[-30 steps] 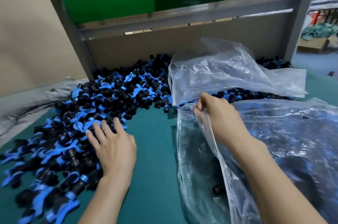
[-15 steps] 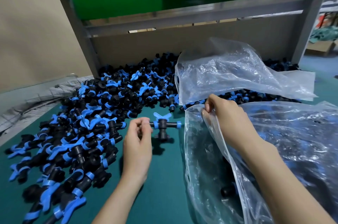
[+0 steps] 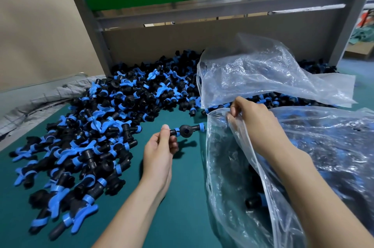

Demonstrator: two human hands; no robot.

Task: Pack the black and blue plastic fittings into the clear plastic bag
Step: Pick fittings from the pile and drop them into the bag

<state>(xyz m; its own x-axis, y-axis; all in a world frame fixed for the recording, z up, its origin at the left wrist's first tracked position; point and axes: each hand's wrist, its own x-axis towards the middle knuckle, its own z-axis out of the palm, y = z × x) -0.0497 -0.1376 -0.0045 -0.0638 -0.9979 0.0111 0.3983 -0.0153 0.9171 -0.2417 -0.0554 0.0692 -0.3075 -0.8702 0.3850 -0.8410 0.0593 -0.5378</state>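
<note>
Teal-green bench mat [image 3: 182,217] with a brown cardboard backboard [image 3: 202,41] behind it, pretty standard packing station. A second before, the left hand [image 3: 159,154] was lying flat, fingers spread, on the big heap of black and blue plastic fittings [image 3: 97,126] on the left. By this point it had come off the heap and was pinching one black T-shaped fitting with blue end rings [image 3: 186,130] by its left end between thumb and fingertips, held off the mat just left of the bag mouth. The right hand [image 3: 255,122] hadn't budged, thumb and fingers pinching the rim of the clear plastic bag [image 3: 226,166] and holding it up so the opening faced left. At least one dark fitting [image 3: 254,202] already sat low inside, with more looking blurry through the film. A second crumpled clear bag [image 3: 263,77] lay over the far part of the heap. My read: pick done, drop-in was next, and the heap was nowhere near gone.
</note>
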